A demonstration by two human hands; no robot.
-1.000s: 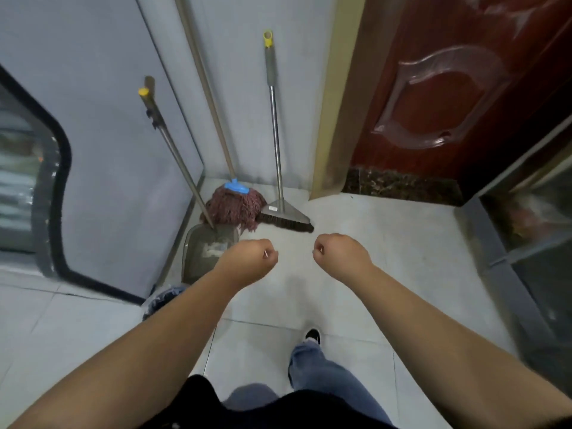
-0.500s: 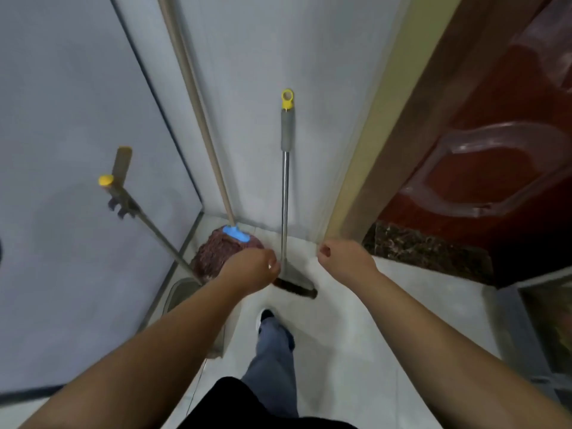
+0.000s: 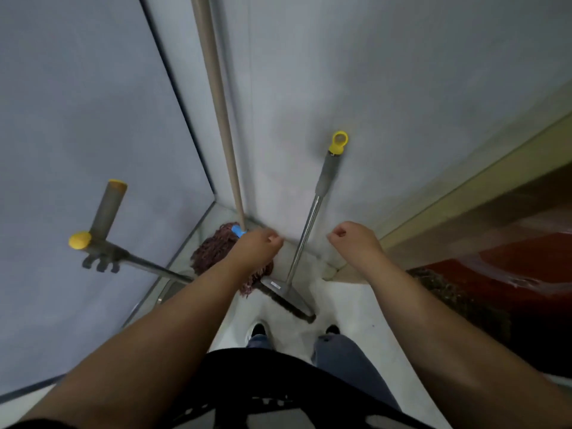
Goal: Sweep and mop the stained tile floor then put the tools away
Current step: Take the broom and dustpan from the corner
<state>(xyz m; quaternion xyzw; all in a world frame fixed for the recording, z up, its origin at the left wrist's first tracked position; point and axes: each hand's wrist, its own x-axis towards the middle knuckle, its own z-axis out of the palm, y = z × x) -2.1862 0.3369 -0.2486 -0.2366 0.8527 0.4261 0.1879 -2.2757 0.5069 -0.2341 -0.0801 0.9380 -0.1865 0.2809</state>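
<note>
Broom (image 3: 305,243) leans on the wall between two raised hands, left (image 3: 258,247) and right (image 3: 353,239), fingers clenched on nothing.

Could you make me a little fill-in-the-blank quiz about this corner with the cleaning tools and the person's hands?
1. The broom handle ends in a ____ cap with a hanging hole.
2. The mop has a ____ collar where its pole meets the strands.
3. The left hand and right hand both have curled fingers and hold ____.
4. The dustpan handle leans to the ____ of the mop.

Missing words: yellow; blue; nothing; left
</note>
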